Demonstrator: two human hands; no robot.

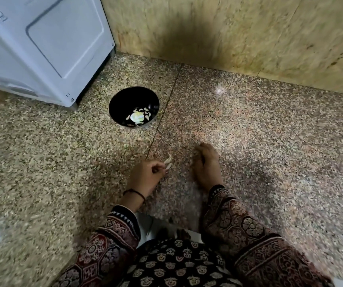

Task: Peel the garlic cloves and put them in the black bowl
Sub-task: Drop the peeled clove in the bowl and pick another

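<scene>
A black bowl (133, 106) stands on the speckled counter, left of centre, with several pale peeled garlic cloves (138, 117) in its bottom. My left hand (146, 176) is nearer the front edge and pinches a garlic clove (168, 163) between its fingertips. My right hand (206, 163) rests on the counter just to the right of it, fingers curled downward and blurred; whether it holds anything is not visible. Both hands are well short of the bowl.
A white appliance (42, 44) stands at the back left, close behind the bowl. A yellowish stone wall (239, 38) runs along the back. A seam (162, 121) crosses the granite counter (270, 141) between the bowl and my hands.
</scene>
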